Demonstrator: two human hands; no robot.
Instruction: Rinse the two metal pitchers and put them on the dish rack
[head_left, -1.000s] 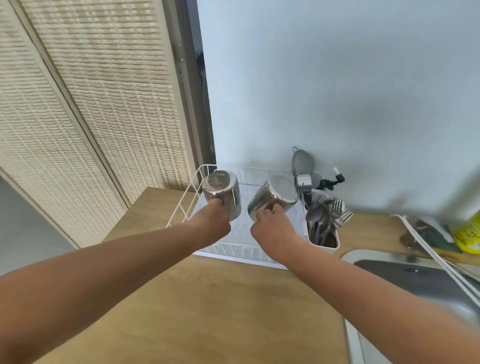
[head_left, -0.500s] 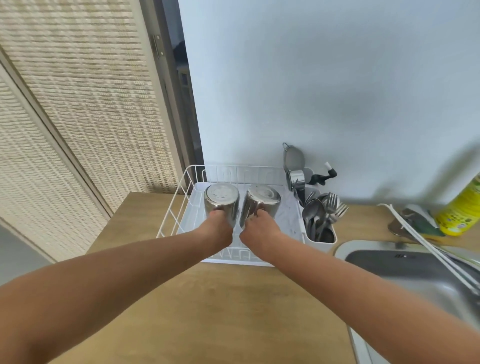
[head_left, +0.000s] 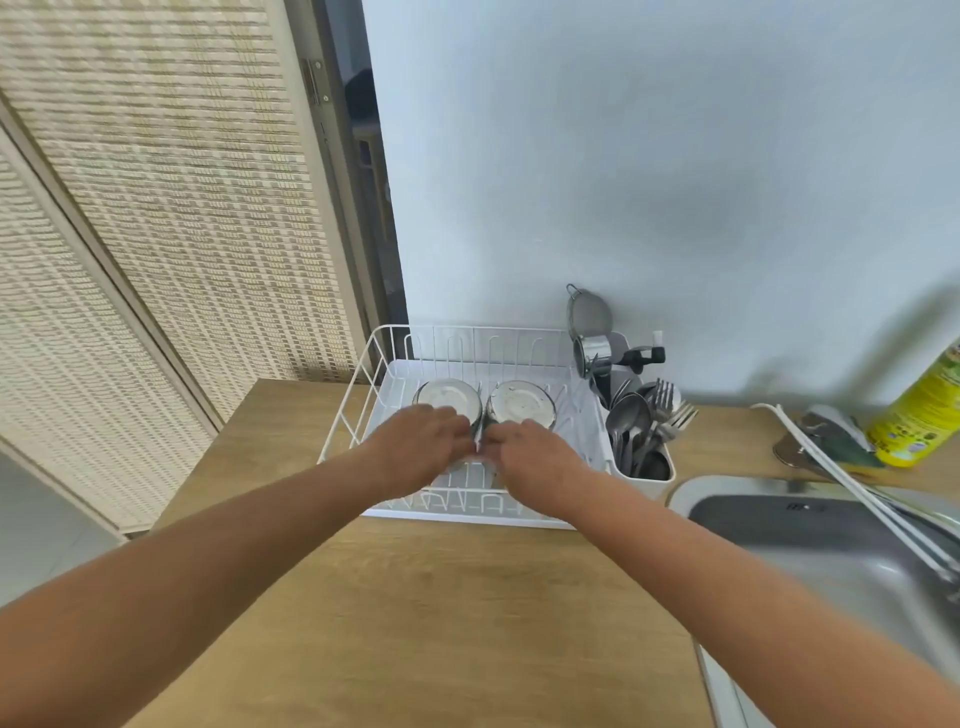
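Two metal pitchers stand upside down, side by side, in the white wire dish rack (head_left: 363, 385) at the back of the counter. The left pitcher (head_left: 448, 397) and the right pitcher (head_left: 521, 402) show their round bottoms. My left hand (head_left: 415, 442) grips the left pitcher at its handle side. My right hand (head_left: 536, 457) holds the right pitcher the same way. The fingers of both hands meet in the narrow gap between the pitchers, where the handles are mostly hidden.
A white cutlery caddy (head_left: 647, 470) full of spoons and forks hangs on the rack's right side. A steel sink (head_left: 831, 551) with a white hose (head_left: 852, 483) lies to the right, a yellow bottle (head_left: 922, 415) behind it. The wooden counter (head_left: 415, 623) runs in front.
Both hands lowered the pitchers from mid-air into the rack. The right pitcher, tilted a second ago, now stands upside down beside the left one.
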